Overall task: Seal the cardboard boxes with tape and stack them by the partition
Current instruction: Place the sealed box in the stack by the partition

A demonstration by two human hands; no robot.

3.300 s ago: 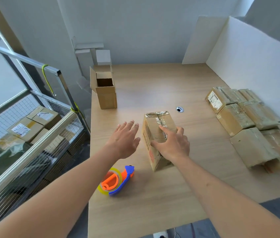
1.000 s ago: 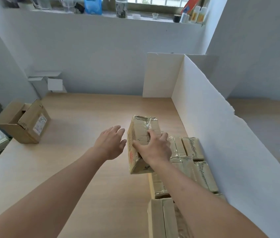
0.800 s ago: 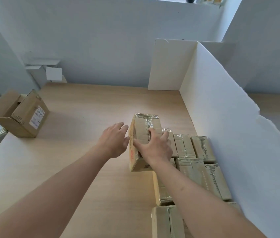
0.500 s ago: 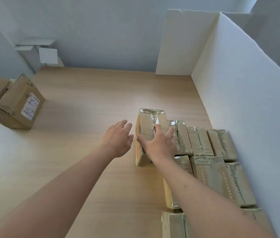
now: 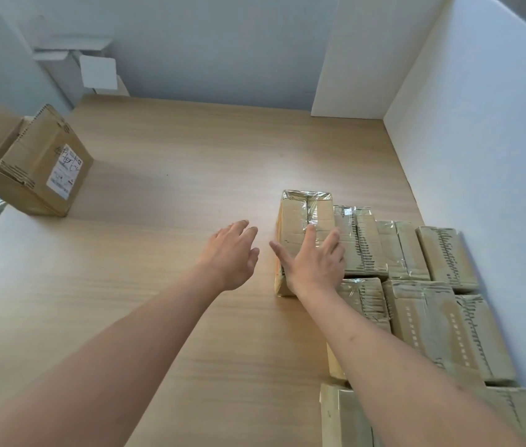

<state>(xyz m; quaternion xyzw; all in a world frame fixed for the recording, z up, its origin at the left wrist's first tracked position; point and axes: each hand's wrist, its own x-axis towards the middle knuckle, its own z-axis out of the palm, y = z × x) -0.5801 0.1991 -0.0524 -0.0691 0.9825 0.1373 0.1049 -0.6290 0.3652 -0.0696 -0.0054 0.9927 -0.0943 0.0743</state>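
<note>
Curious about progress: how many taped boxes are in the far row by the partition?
4: leftmost box under the right hand, second box, third box, fourth box nearest the partition. Nearer rows are partly hidden.

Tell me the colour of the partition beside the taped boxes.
White, plain; the partition shows best in the head view.

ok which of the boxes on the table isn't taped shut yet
The open box alone at the table's far left, flaps loose, white label on its side. The sealed boxes by the partition all shine with tape.
</note>
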